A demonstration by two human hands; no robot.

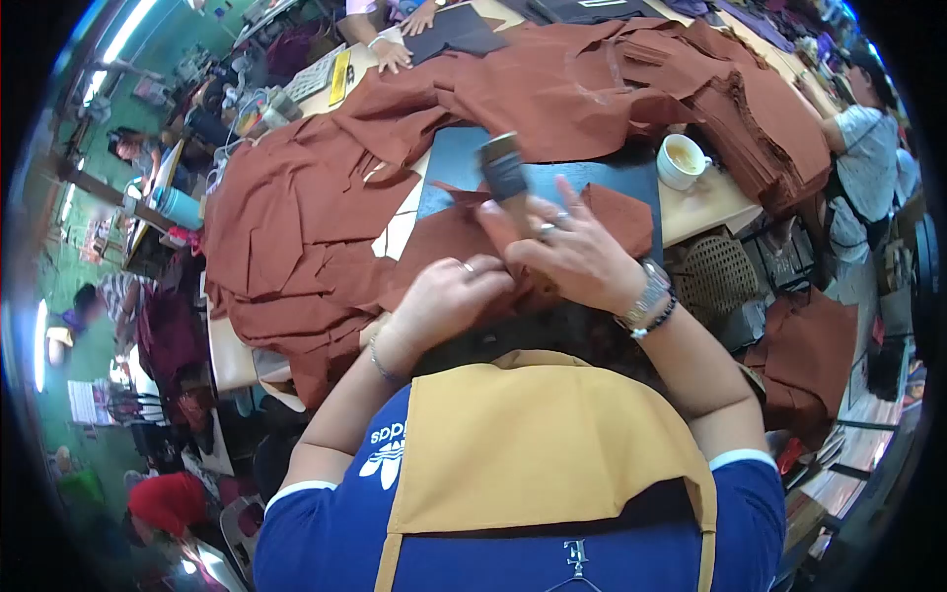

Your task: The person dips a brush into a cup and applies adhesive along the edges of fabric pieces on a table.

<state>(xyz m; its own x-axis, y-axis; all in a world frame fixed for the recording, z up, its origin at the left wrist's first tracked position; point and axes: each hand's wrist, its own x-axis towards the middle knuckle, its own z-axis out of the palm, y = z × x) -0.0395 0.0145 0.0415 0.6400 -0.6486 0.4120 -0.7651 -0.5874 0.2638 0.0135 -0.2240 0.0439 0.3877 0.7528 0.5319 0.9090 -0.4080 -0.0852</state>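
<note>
My right hand (567, 247) is closed around a brush-like tool with a dark, wide head (503, 168), held upright above the work. Under it, a rust-brown fabric piece (429, 242) lies over a dark board (631, 176). Fingers curled, my left hand (456, 296) presses on the near part of that fabric; its fingertips pinch or rest at the edge. A white cup (682, 161) with pale contents stands right of the board.
Rust-brown fabric heaps (296, 217) cover the table's left and far side, with a thick stack (760, 128) at the right. Across the table, a co-worker's hands touch dark fabric (454, 35). A yellow ruler (339, 77) lies nearby. A woven chair (712, 274) stands at the right.
</note>
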